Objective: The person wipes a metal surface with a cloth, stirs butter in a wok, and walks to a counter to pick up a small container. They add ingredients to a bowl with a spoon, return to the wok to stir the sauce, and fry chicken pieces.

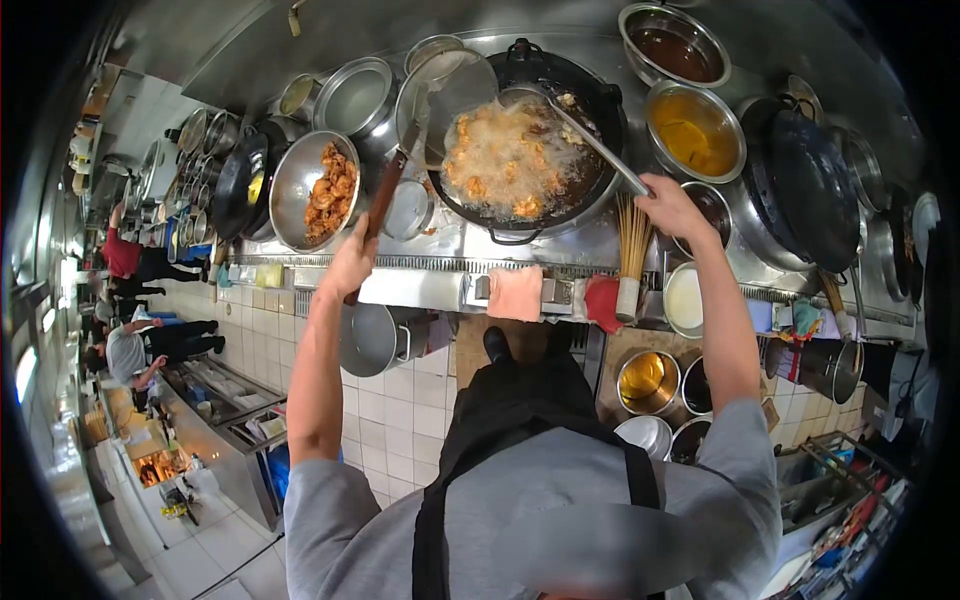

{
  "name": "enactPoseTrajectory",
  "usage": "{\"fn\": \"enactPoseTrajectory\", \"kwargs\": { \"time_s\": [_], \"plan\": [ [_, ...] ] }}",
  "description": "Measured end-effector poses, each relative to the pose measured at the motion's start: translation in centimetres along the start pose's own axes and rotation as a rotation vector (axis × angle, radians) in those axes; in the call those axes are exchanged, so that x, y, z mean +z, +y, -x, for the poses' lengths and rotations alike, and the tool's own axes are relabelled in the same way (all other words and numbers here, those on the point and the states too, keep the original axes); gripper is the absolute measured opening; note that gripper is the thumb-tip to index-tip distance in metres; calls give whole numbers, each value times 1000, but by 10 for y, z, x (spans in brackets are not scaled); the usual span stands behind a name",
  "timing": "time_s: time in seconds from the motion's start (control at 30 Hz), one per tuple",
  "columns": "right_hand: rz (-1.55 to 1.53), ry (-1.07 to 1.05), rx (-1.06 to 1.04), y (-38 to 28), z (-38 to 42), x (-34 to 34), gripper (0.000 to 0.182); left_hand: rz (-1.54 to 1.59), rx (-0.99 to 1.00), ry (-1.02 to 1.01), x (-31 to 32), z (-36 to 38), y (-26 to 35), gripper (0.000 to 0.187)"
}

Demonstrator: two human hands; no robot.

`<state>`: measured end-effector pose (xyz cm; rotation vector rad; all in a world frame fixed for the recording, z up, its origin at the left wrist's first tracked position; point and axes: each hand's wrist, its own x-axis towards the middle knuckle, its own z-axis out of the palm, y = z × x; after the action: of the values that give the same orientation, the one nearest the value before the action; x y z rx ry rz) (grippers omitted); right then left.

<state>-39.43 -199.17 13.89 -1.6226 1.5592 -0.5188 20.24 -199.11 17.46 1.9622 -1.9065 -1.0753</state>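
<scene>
My left hand [350, 262] is wrapped round the wooden handle of a wire-mesh strainer [450, 85], whose round head hangs over the left rim of a black wok [603, 180]. In my right hand [676, 210] is the metal handle of a ladle [590, 140]; its bowl dips into the wok near the far side. Foaming oil fills the wok, and golden-brown fried pieces [480, 185] float in it. A steel bowl [290, 190] of browned fried pieces [333, 190] stands to the left, close to my left hand. Beside my right hand a bamboo wok brush [632, 245] stands upright.
Steel bowls of yellow oil [697, 130] and dark liquid [672, 52] sit right of the wok. A second black wok [815, 185] rests farther right. A pink cloth [515, 293] lies on the front edge. Below stands a big pot [370, 340]. People [130, 355] are at the far left.
</scene>
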Motion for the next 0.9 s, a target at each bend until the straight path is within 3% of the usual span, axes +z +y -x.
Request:
{"fn": "enactPoseTrajectory", "kwargs": {
  "time_s": [0.2, 0.33, 0.43, 0.5, 0.63, 0.8, 0.9],
  "plan": [
    [-194, 138, 197, 14, 72, 70, 24, 332, -164, -142, 24, 39, 32, 63],
    [-776, 177, 436, -26, 104, 149, 22, 462, -178, -202, 46, 52, 50, 51],
    [-1058, 168, 408, -52, 96, 178, 17, 619, -191, -234, 60, 49, 54, 61],
    [-1174, 169, 388, -68, 90, 184, 14, 670, -180, -251, 67, 44, 57, 39],
    [-1199, 156, 396, -87, 77, 186, 13, 771, -116, -330, 65, 33, 69, 20],
    [-1024, 148, 350, -106, 63, 184, 17, 664, -114, -371, 69, 3, 48, 23],
    [-706, 153, 413, -121, 58, 172, 25, 619, -63, -424, 51, 7, 48, 26]
  ]
}}
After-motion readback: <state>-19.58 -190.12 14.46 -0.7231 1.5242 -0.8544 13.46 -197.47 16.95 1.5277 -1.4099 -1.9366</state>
